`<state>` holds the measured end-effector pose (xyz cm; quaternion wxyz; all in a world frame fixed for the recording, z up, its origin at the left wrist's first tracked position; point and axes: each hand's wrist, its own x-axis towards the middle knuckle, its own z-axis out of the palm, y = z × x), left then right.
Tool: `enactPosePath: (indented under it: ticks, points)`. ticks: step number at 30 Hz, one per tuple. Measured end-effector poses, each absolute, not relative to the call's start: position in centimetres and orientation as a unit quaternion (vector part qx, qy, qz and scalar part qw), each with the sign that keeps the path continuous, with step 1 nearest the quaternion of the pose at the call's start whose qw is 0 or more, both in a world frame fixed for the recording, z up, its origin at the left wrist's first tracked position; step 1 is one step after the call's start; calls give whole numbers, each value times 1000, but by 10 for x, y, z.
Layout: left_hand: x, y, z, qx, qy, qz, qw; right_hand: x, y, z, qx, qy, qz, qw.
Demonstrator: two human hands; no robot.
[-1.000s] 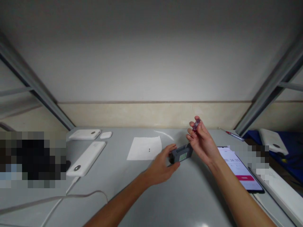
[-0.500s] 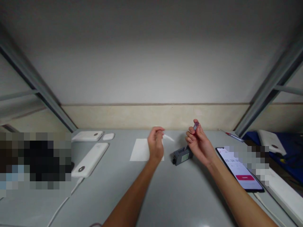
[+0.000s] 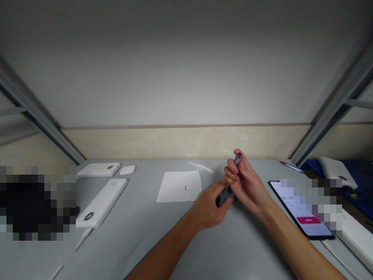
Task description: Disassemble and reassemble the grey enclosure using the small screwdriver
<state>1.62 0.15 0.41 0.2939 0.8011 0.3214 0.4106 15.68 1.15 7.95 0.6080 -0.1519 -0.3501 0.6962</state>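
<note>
My left hand (image 3: 211,204) is closed around a small dark grey box (image 3: 223,197) on the grey table. In the earlier frame that box shows vent slots and a green label. My right hand (image 3: 243,177) grips a screwdriver with a translucent purplish handle (image 3: 237,158). The shaft points down at the box; whether its tip touches a screw is hidden by my fingers. Left of my hands lies a sheet of white paper (image 3: 175,186), with two tiny dark pieces, like screws (image 3: 185,188), on it.
A phone with a lit timer screen (image 3: 303,212) lies at the right, beside a long white bar (image 3: 358,237). Behind it rests another screwdriver (image 3: 288,166). White power banks (image 3: 106,202) and a small white case (image 3: 127,170) sit at the left. A wall closes the back.
My left hand has moved from over the paper rightward and down onto the grey box, and now grips it. The two dark pieces on the paper are now uncovered. My right hand keeps the screwdriver.
</note>
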Motion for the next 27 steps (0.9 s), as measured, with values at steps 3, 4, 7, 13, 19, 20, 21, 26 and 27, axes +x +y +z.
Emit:
enactPosePath:
  ticks: [3, 4, 7, 13, 19, 20, 21, 26, 27]
  points:
    - [16, 3, 2, 795, 328, 410, 303, 155, 12, 77, -154, -348, 696, 609]
    - [16, 3, 1, 794, 328, 411, 304, 154, 12, 76, -154, -346, 697, 609]
    - [15, 4, 1, 793, 328, 411, 309, 152, 13, 73, -158, -346, 701, 603]
    - [17, 3, 3, 788, 329, 417, 311, 154, 11, 72, -176, -372, 696, 588]
    - [19, 4, 3, 781, 325, 425, 321, 156, 5, 80, -218, -467, 661, 545]
    - [19, 5, 2, 781, 325, 425, 323, 154, 4, 79, -217, -473, 655, 549]
    - [19, 5, 1, 781, 326, 423, 323, 152, 4, 77, -217, -474, 649, 554]
    - [20, 8, -4, 787, 336, 408, 319, 146, 2, 67, -225, -499, 606, 578]
    - [21, 9, -4, 786, 337, 408, 320, 147, 2, 68, -224, -508, 603, 574]
